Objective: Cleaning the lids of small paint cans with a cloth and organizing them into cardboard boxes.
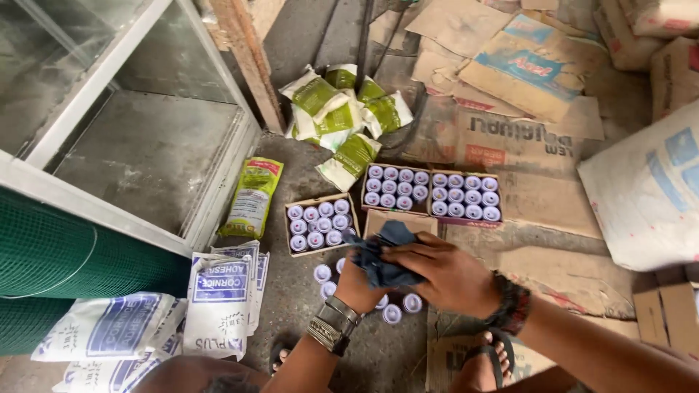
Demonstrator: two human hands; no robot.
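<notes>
My left hand (pixel 354 285), with metal bracelets at the wrist, and my right hand (pixel 445 275), with a dark beaded band, both grip a dark blue cloth (pixel 382 255). The cloth is bunched between them, and whatever it may wrap is hidden. Below the hands, a few loose white-capped spray cans (pixel 393 313) stand on the concrete floor. Just above them sit three open cardboard boxes packed with several of the same cans: one at the left (pixel 320 224), one in the middle (pixel 397 187), one at the right (pixel 466 196).
A glass cabinet (pixel 145 131) and a green mesh roll (pixel 51 255) fill the left. White bags with blue labels (pixel 218 298) lie at lower left, green pouches (pixel 342 109) beyond the boxes. Flattened cardboard (pixel 510 138) and a white sack (pixel 648 189) lie at right. My sandalled foot (pixel 488 364) is below.
</notes>
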